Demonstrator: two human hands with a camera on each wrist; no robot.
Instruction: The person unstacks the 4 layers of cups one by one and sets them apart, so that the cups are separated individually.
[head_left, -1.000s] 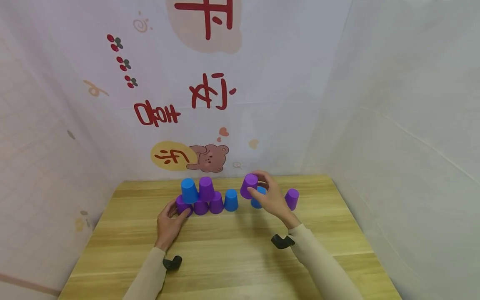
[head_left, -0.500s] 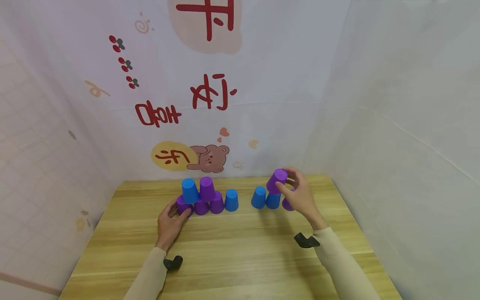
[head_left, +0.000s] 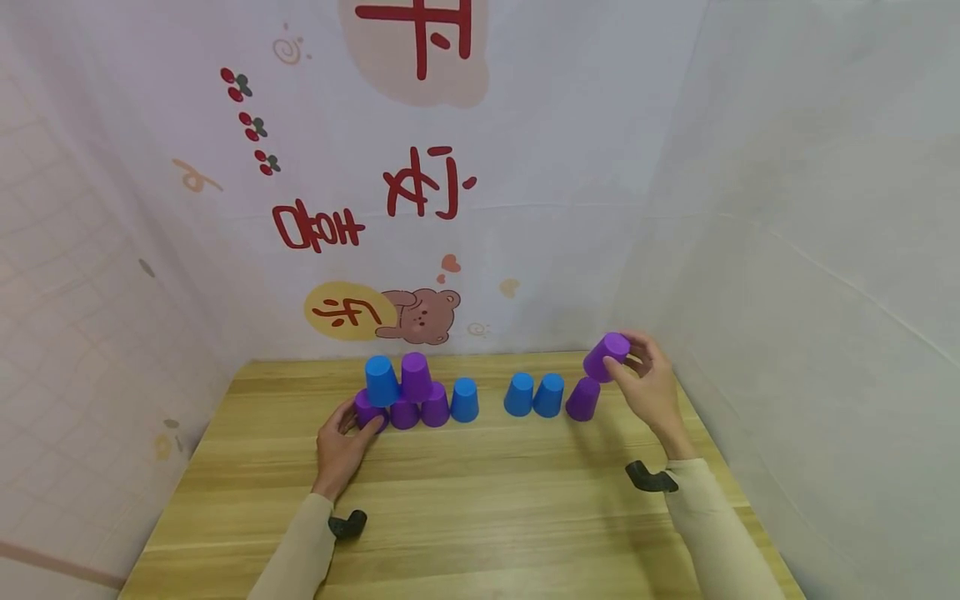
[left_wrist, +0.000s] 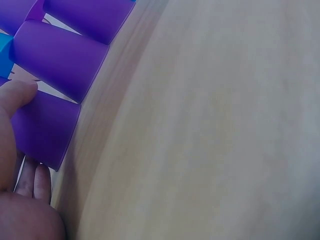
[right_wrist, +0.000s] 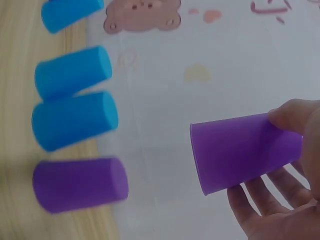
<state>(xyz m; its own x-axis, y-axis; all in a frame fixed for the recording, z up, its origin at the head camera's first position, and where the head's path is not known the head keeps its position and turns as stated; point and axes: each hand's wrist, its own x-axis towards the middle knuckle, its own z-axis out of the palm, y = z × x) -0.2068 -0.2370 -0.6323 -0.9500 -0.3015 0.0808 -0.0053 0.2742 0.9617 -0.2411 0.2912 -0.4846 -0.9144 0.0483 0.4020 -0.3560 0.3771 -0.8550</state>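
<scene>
At our wood-grain table (head_left: 480, 500), our left hand (head_left: 341, 450) curls round a bottom-row purple cup (head_left: 370, 407); our right hand (head_left: 648, 383) pinches a raised purple cup (head_left: 604, 357).

Both sleeves are long, plain and cream-coloured, softly creased: the left sleeve (head_left: 294, 546) ends at the wrist of the bare left hand (head_left: 339, 450), and the right sleeve (head_left: 716, 529), nearer the surface's (head_left: 480, 517) right edge, at that of the bare right hand (head_left: 651, 383). From each cuff's inner side juts a short, elbow-bent black piece, the left black piece (head_left: 348, 524) matching the right black piece (head_left: 651, 477).
</scene>
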